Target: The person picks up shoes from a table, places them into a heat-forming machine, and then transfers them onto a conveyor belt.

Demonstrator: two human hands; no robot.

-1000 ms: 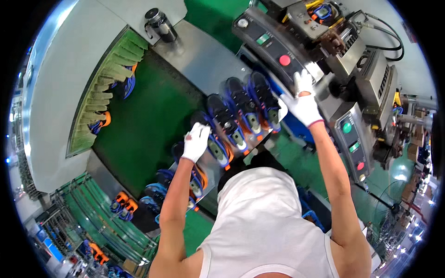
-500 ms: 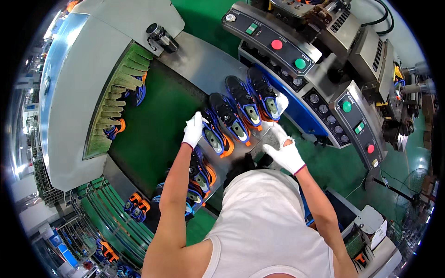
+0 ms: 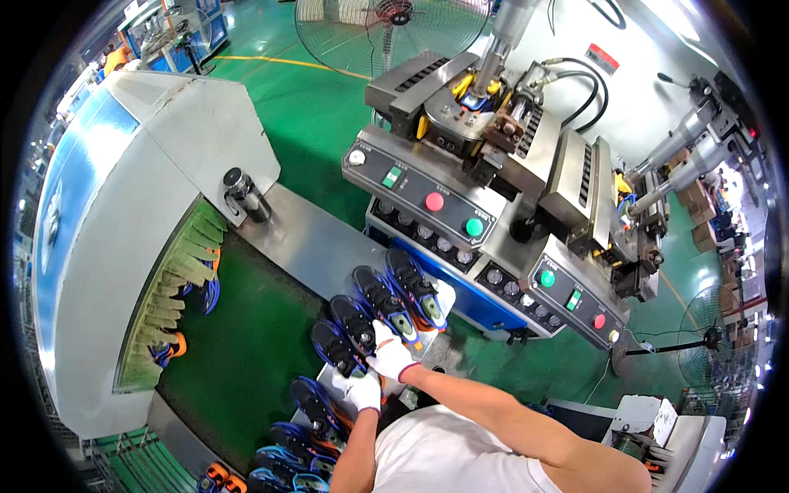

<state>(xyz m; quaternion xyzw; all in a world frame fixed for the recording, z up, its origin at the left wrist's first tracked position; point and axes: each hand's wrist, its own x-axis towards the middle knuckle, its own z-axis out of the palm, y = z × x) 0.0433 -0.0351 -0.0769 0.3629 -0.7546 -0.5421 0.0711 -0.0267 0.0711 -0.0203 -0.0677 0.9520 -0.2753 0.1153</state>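
Note:
My left hand, in a white glove, is closed at the heel of a black sneaker with blue and orange trim. Beside it, my right hand, gloved too, has its fingers closed around the heel of the neighbouring sneaker. The fingertips are partly hidden by the shoes. Two more black sneakers stand just to the right, one close to my right hand and another at the outer end. Closer to my body on the left, another sneaker sits in the row.
A metal ledge runs alongside a green conveyor belt. Shoes show under the bristle curtain of a grey machine housing. A dark flask stands by it. Ahead is a press with button panels; a large fan is beyond.
My view has swung up toward the press. My right hand has come leftward from beside the outer shoes onto a sneaker's heel. Both hands are now close together.

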